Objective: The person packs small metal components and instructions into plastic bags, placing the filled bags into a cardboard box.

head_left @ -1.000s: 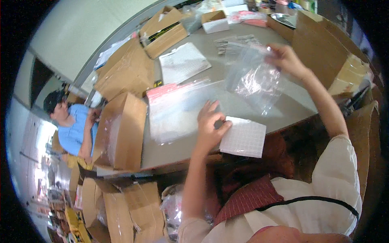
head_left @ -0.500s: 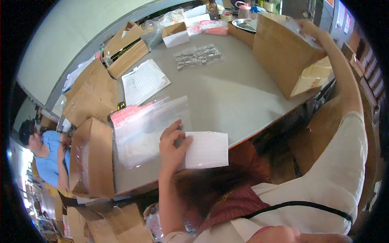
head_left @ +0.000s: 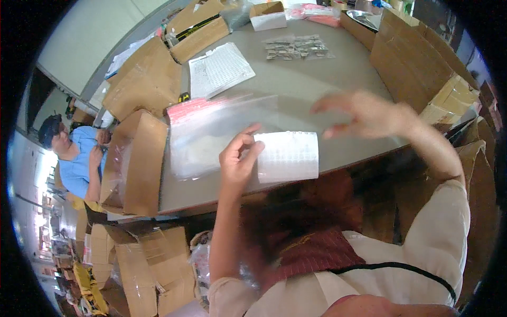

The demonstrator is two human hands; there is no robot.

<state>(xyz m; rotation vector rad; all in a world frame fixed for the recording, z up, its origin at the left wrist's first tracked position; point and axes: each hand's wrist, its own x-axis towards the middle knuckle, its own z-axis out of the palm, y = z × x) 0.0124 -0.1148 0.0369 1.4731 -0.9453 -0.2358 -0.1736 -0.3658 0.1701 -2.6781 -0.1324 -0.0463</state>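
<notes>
Pinching the white sheet (head_left: pixel 288 158), likely light, bendy, best held by its edges, is the left hand (head_left: pixel 240 157); right hand (head_left: pixel 364 114) hovering, fingers parted.

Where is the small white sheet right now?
In the head view, the small white sheet is near the middle, held in the left hand by the near edge of the table, just right of the clear bags.

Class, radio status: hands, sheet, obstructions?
Left hand grips white sheet. Right hand open, seemingly empty. Plastic bags lie left of sheet, not covering it.
</notes>
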